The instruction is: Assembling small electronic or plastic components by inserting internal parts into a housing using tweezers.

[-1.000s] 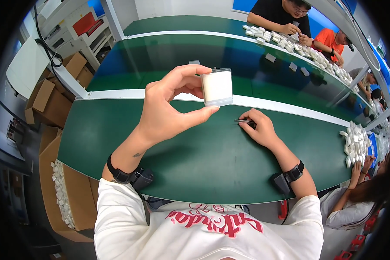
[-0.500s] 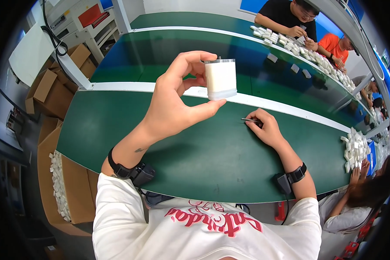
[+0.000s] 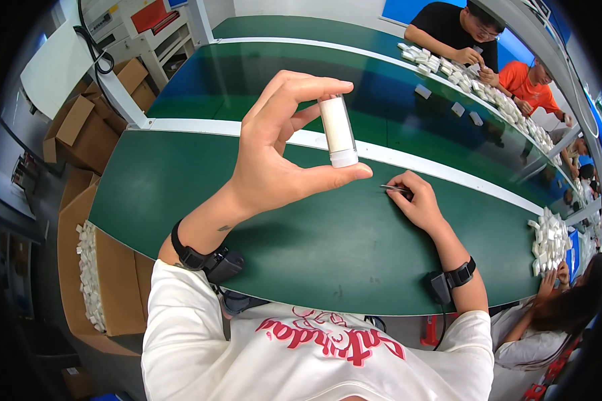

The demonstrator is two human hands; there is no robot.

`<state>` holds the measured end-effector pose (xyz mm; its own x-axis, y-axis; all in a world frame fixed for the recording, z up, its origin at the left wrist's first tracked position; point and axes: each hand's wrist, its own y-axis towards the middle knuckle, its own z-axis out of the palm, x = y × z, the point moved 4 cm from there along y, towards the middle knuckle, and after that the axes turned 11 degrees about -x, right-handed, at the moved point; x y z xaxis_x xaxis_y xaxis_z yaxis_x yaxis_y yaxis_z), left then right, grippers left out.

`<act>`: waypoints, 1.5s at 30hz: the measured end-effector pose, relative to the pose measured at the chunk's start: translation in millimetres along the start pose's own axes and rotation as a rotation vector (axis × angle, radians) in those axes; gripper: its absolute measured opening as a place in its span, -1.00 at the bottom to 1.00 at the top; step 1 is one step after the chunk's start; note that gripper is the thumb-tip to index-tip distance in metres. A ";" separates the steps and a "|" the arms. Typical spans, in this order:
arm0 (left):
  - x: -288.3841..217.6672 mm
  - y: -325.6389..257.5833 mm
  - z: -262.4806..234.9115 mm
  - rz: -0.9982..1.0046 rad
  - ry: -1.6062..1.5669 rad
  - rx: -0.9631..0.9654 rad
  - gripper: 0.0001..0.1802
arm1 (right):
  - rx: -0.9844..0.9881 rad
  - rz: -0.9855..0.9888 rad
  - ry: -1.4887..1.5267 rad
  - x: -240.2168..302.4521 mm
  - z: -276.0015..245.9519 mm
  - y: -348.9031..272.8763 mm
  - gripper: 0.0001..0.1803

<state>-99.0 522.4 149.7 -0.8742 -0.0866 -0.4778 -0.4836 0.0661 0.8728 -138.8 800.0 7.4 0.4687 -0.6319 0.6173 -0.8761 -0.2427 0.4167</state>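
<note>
Raised above the bench, my left hand (image 3: 274,144) pinches a small white flat case (image 3: 339,134) with clear edges between thumb and fingertips. The case is upright, slightly tilted, with its narrow side showing. My right hand (image 3: 416,200) rests low over the green bench top (image 3: 301,260), closed around a slim dark tool with a thin metal tip (image 3: 389,188). Most of that tool is hidden in the fist, so its exact kind cannot be made out.
Beyond a white rail (image 3: 421,160) runs a dark green conveyor belt (image 3: 247,80) with a few white pieces. Co-workers sit by a long heap of white pieces (image 3: 475,83). Another pile (image 3: 550,240) lies at the right. A cardboard box (image 3: 117,287) of white pieces stands left.
My left hand has turned the white case from its broad face to its narrow side. My right hand still grips the tool; the view has shifted slightly.
</note>
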 end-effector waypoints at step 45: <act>10.6 -5.3 10.3 -0.337 0.168 0.165 -0.27 | -0.005 0.031 0.023 -1.5 1.8 -0.1 -0.88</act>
<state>-106.2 531.4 139.0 -0.6528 -0.2907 -0.6995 -0.7543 0.1636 0.6359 -139.6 799.7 5.3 0.4438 -0.6217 0.6454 -0.8897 -0.2197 0.4002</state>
